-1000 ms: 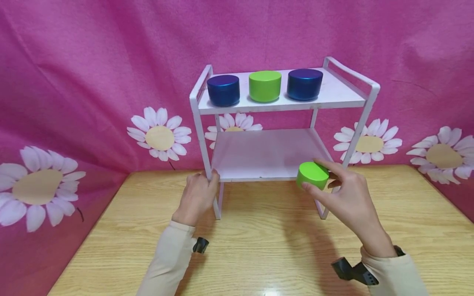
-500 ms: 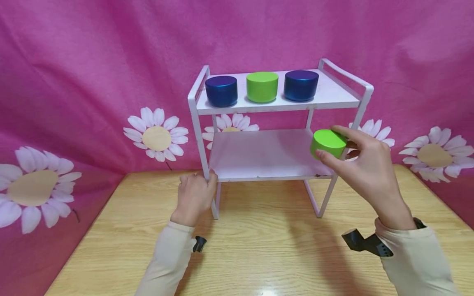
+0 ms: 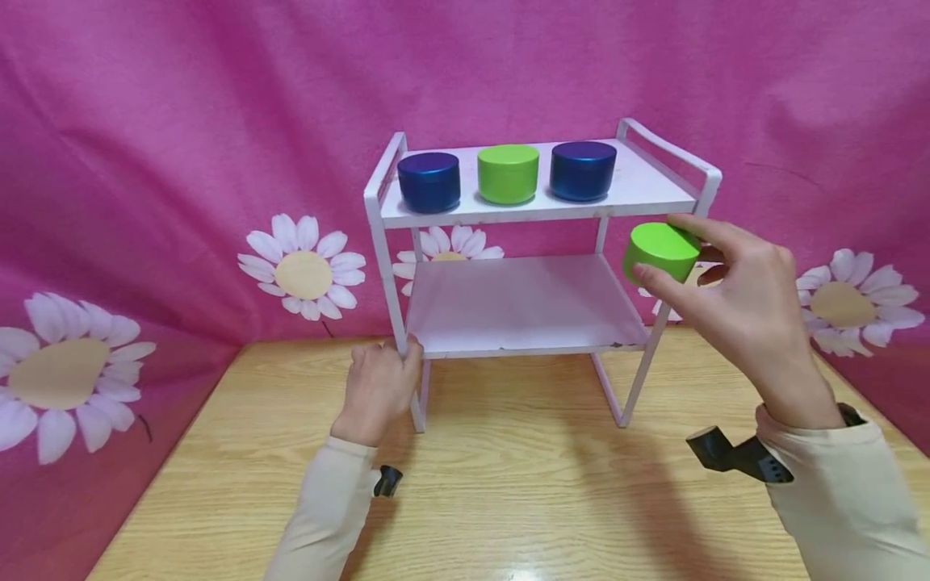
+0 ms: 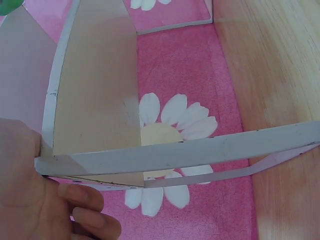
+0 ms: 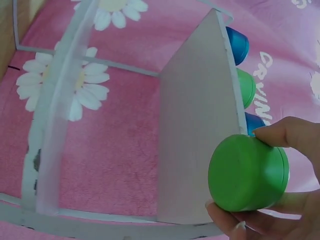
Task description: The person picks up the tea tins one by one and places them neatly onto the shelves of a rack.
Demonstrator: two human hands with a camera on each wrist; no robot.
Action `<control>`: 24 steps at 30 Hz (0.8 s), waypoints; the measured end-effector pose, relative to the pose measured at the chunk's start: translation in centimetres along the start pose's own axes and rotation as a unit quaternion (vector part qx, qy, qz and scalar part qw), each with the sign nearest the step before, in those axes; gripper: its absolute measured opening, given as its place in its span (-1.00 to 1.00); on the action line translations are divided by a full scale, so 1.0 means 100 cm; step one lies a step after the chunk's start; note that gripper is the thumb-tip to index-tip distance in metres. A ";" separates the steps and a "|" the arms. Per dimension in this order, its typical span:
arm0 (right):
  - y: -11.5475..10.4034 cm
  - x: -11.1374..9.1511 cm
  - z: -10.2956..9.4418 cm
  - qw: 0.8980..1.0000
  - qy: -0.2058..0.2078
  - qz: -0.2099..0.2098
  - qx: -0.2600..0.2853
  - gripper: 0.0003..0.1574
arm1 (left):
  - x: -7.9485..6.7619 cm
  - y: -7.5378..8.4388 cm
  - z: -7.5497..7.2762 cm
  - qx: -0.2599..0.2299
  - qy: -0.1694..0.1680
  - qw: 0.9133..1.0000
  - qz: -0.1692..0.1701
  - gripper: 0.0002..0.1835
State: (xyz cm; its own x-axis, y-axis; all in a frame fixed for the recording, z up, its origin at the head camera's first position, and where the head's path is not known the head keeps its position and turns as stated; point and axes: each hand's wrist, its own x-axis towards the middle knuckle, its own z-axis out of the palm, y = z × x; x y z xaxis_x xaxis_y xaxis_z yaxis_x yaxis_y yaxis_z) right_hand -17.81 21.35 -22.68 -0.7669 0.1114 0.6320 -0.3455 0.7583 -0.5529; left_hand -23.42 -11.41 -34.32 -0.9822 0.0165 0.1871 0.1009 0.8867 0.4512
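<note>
My right hand pinches a round lime-green tin between thumb and fingers, in the air before the right front leg of a white two-tier rack. In the right wrist view the held green tin shows its flat bottom, just below the upper shelf's edge. My left hand grips the rack's left front leg at the lower shelf's corner; in the left wrist view its fingers curl around there. Along the upper shelf's front stand a blue tin, a green tin and another blue tin.
The rack stands on a wooden table. Raised side rails border its upper shelf left and right. Behind and beside the table hangs a pink cloth printed with large white daisies.
My right hand has lifted the green tin from the lower shelf's front edge, up and to the right, to just below the upper shelf's level. The left hand keeps its grip on the leg.
</note>
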 end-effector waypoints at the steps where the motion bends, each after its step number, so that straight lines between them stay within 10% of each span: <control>1: -0.001 0.001 0.000 1.000 0.000 -0.003 -0.001 -0.30 | 0.000 0.000 0.000 -0.003 -0.003 1.000 -0.003 -0.38; 24: -0.013 0.009 -0.013 1.000 0.020 -0.010 0.007 -0.30 | 0.001 -0.003 -0.002 -0.023 -0.021 1.000 0.002 -0.39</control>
State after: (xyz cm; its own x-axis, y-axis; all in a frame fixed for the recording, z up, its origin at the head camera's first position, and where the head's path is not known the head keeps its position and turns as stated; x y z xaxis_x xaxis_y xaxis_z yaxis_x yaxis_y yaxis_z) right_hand -17.37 21.24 -20.68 -0.7378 0.1227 0.6638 -0.3676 0.7517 -0.5475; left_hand -23.52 -11.71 -34.28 -0.9874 0.0405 0.1528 0.1112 0.8649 0.4895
